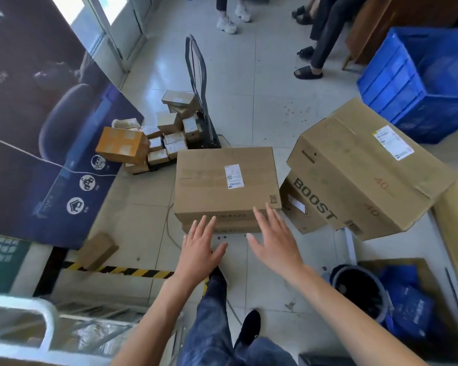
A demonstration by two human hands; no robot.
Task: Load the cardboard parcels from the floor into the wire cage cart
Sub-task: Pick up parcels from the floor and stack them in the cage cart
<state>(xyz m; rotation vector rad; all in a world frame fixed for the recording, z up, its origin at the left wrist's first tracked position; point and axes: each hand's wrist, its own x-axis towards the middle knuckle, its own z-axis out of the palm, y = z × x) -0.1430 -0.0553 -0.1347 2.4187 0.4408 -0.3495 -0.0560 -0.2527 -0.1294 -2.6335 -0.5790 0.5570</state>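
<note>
A brown cardboard parcel (226, 180) with a white label lies flat on the floor in the middle, stacked on a thinner box. My left hand (200, 244) hovers open just before its near edge, fingers spread. My right hand (274, 239) is open too, fingertips close to the parcel's near right corner. Neither hand touches it. To the right, a large tilted box (365, 167) leans on a box marked BOOST (310, 204). The white frame of the wire cage cart (37, 331) shows at the bottom left.
Several small parcels (164, 136) lie around a hand truck (198, 101) at the back. A small box (97, 250) sits by black-yellow floor tape. A blue crate (428, 83), a bin (360, 289) and people's legs (320, 35) stand to the right. A dark poster (37, 128) leans left.
</note>
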